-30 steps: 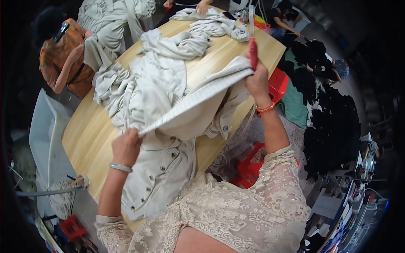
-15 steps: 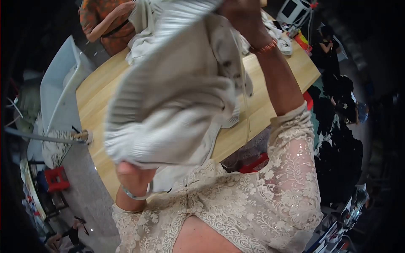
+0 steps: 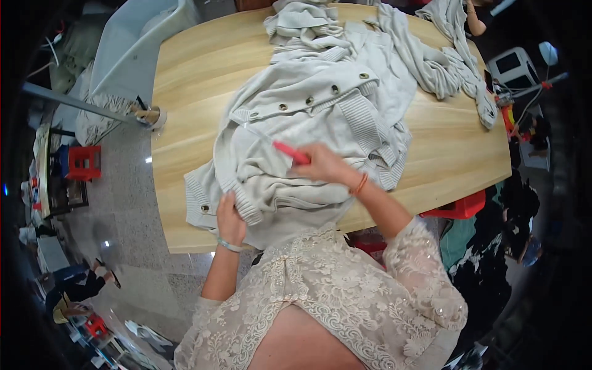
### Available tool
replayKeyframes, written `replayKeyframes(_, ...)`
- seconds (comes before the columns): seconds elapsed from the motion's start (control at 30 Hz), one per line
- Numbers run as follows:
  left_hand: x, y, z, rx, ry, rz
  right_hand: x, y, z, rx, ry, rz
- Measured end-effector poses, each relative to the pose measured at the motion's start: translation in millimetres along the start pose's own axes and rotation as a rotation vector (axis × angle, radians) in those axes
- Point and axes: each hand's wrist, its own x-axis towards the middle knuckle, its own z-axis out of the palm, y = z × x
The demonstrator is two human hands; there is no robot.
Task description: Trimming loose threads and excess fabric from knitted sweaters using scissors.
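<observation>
A pale grey knitted cardigan (image 3: 308,132) is spread on the wooden bench (image 3: 185,74), its 5 dark buttons turned up. Its ribbed hem near the bench's front edge is pinched by the left hand (image 3: 229,219), fingers curled shut on the fabric. A red pen-like tool (image 3: 291,153) is gripped in the closed right hand (image 3: 327,165), which rests on the cardigan. More grey knitwear (image 3: 444,61) is piled further back.

We see the left hand (image 3: 229,217) gripping the ribbed hem of a pale grey cardigan (image 3: 308,132) spread on the wooden table (image 3: 450,154). The right hand (image 3: 325,165), just beside it, rests on the knit holding a red pen (image 3: 291,152). More grey knitwear (image 3: 444,61) lies beyond the hands.
</observation>
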Motion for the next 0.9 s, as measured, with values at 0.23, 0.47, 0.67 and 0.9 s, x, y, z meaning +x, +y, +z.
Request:
replayKeyframes(0.23, 18.8, 5.6, 59.2, 0.025, -0.138, -0.102, -23.6, 0.0, 98.3, 0.02, 0.162, -0.183)
replayKeyframes(0.47, 10.9, -7.8, 67.8, 0.526, -0.169, 0.0, -29.8, -0.3, 90.4, 0.02, 0.221, -0.112)
replayKeyframes(0.67, 9.7, -20.2, 56.5, 0.553, -0.113, 0.146, -39.8, -10.4, 83.5, 0.079, 0.194, -0.216)
replayKeyframes(0.9, -3.3, 53.4, 92.7, 0.019, -0.01, 0.208, -14.7, 31.8, 94.1, -0.319, 0.597, -0.094)
